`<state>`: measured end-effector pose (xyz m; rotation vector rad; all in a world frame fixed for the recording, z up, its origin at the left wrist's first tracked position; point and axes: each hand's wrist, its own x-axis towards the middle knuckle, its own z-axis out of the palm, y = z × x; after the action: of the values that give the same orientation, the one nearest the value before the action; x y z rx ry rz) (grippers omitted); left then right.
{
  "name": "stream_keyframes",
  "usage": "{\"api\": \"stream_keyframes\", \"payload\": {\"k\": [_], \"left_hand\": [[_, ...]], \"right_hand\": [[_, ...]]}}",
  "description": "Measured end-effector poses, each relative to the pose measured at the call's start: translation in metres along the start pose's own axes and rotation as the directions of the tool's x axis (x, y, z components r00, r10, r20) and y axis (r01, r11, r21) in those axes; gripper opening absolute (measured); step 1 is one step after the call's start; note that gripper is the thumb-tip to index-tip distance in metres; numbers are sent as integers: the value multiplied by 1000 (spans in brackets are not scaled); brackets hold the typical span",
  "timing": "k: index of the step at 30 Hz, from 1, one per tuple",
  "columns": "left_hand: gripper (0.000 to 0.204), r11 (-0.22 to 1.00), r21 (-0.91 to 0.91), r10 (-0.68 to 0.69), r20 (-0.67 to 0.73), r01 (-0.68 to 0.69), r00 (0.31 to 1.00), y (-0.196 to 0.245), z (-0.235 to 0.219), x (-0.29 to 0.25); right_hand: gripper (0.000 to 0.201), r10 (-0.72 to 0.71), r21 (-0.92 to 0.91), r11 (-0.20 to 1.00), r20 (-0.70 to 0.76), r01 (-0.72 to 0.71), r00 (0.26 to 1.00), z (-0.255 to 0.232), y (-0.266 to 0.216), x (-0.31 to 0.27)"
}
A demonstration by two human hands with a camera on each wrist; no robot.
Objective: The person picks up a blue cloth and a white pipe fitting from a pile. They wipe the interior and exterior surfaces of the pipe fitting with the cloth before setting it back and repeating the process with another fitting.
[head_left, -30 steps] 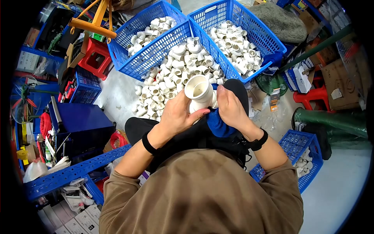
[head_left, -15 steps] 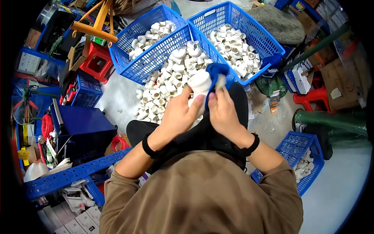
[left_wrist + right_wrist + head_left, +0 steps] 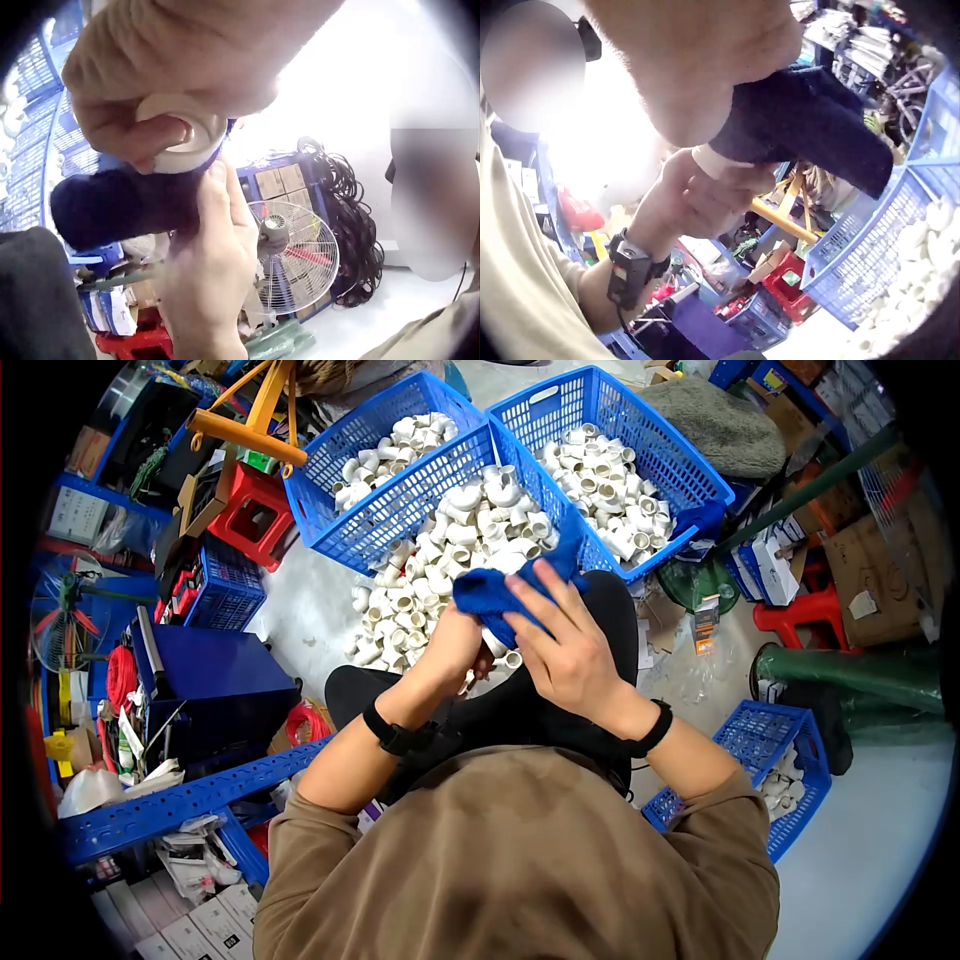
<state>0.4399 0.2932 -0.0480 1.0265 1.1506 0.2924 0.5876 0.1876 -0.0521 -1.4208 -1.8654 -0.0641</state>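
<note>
The head view showed the left hand (image 3: 458, 645) and right hand (image 3: 572, 660) close together above the knees (image 3: 608, 610). The left hand gripped a white fitting (image 3: 219, 129), its thumb hooked into the round mouth, as the left wrist view showed. The right hand's fingers were straight and fanned, pressing a blue cloth (image 3: 490, 595) over the fitting. Half a second earlier the fitting had stood bare in the head view with the cloth beside it, to its right; by this moment the cloth hid most of it and the right fingers had straightened.

The cloth looked soft and matt, with a loose, folded end; the fitting was smooth and hard, with a thick, rounded rim. Beyond the hands lay a pile (image 3: 420, 595) of similar white elbows, heaped against the mesh walls of the left basket (image 3: 400, 495) and right basket (image 3: 675, 465), both blue plastic and partly filled with fittings. A small basket (image 3: 745, 745) stood near the right elbow.

Pale, smooth floor (image 3: 300, 595) showed between the pile and a dark blue cabinet (image 3: 215, 670). A red stool (image 3: 250, 515) stood just beside the left basket's edge.
</note>
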Motion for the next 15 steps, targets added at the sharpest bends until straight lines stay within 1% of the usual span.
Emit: {"api": "stream_keyframes", "payload": {"k": [1, 2, 4, 5, 6, 7, 8, 9, 10, 11, 12, 13, 14, 15], "left_hand": [[39, 998, -65, -17, 24, 18, 1000, -1, 0, -2], [41, 991, -128, -32, 50, 38, 998, -1, 1, -3], [51, 978, -191, -67, 93, 84, 993, -8, 2, -2], [58, 968, -241, -33, 167, 73, 985, -14, 2, 0], [60, 944, -309, -51, 216, 118, 975, -15, 4, 3], [58, 954, -299, 55, 239, 19, 969, -17, 8, 3], [57, 952, -295, 162, 259, -81, 952, -19, 12, 2], [58, 940, -327, 191, 277, -94, 942, -18, 16, 1], [58, 919, -383, 201, 241, -98, 949, -23, 18, 7], [58, 896, -426, 251, 255, -125, 934, -24, 19, 9], [58, 872, -467, 299, 267, -149, 916, -25, 20, 9], [58, 873, -465, 299, 271, -147, 915, -27, 20, 11], [57, 908, -294, 369, 225, -299, 902, -30, 20, 15], [57, 894, -106, 447, 190, -434, 874, -34, 21, 19]], "right_hand": [[24, -73, -8, 997, 1, 73, 997, -2, 2, 0], [24, -72, -8, 997, -2, 72, 997, -5, 7, -2], [21, -182, -7, 983, 28, 182, 983, -10, 20, -9], [21, -185, 42, 982, -41, 187, 982, -7, 27, -15], [21, -181, 33, 983, -43, 183, 982, -7, 27, -17], [23, -42, 79, 995, -156, 55, 987, -8, 26, -20], [25, 98, 142, 988, -259, -63, 961, -9, 24, -22], [32, 226, 190, 967, -332, -170, 916, -8, 22, -21], [35, 404, 317, 900, -348, -299, 846, 1, 22, -28], [36, 610, 606, 695, -213, -386, 763, 6, 25, -28], [37, 748, 814, 396, -16, -426, 664, 11, 27, -28], [39, 771, 937, 172, 64, -304, 633, 22, 26, -25], [46, 705, 958, -12, 212, -287, 677, 21, 27, -27], [53, 634, 955, -205, 297, -216, 714, 23, 24, -22]]}}
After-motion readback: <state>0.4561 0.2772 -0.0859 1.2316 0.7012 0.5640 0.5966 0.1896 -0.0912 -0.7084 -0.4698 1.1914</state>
